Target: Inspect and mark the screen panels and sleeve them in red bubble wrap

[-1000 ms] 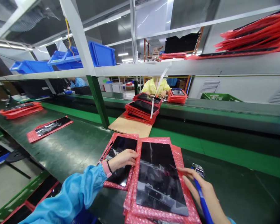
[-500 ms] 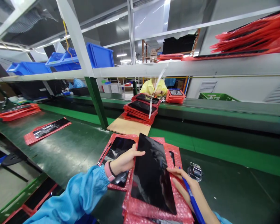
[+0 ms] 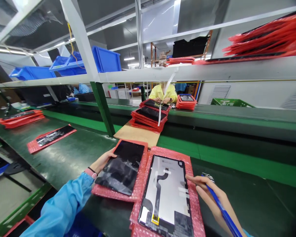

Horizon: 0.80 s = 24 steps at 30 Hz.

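My left hand (image 3: 103, 160) grips the left edge of a glossy black tablet screen (image 3: 125, 166), thumb on its face. That screen lies over a red bubble-wrap bag (image 3: 111, 195) on the left. To its right, a second tablet screen (image 3: 174, 189) shows its silvery back, with a dark ribbon cable (image 3: 158, 189) and a yellow-framed connector. It rests on a stack of red bubble-wrap bags (image 3: 196, 204). My right hand (image 3: 212, 192) holds a blue pen (image 3: 222, 210), its fingertips by this screen's right edge. Behind these fingers a small shiny metal object (image 3: 208, 177) is partly hidden.
Beyond the screens, stacked red-wrapped screens (image 3: 148, 118) stand on a cardboard sheet (image 3: 135, 134). A green post (image 3: 102, 108) rises left of it. More wrapped screens (image 3: 53, 135) lie on the left. A person in yellow (image 3: 164, 92) works opposite. A shelf (image 3: 199, 70) crosses above.
My left hand has moved the black screen left onto the neighbouring bag, uncovering the silver-backed screen. My right hand, still holding the pen, has shifted slightly right.
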Each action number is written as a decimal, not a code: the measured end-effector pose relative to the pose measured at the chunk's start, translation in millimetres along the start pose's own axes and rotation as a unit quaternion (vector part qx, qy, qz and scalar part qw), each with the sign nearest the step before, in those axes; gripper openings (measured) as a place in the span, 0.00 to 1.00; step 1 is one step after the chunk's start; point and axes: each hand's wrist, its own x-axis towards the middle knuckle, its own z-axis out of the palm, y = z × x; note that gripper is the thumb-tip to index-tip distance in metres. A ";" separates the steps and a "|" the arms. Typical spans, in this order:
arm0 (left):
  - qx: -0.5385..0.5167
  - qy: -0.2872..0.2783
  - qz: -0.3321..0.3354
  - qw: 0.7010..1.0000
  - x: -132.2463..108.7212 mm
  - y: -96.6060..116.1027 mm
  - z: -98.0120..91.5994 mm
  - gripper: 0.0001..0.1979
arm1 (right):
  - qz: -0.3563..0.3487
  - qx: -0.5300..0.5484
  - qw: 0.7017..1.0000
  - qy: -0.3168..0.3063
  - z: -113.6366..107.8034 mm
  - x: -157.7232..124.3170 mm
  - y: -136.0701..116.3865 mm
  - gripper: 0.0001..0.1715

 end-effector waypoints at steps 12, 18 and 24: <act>0.163 0.120 0.010 0.979 18.0 -2.8 -36.1 0.23 | 0.099 0.221 0.970 -0.004 26.0 3.0 -10.0 0.31; 0.207 0.135 0.066 0.967 0.9 3.7 16.4 0.18 | 0.115 0.057 0.991 -0.042 43.2 -5.1 -6.0 0.19; 0.148 -0.035 -0.032 0.988 -29.8 -29.3 110.0 0.15 | 0.086 -0.088 0.992 -0.038 57.6 -11.9 0.4 0.23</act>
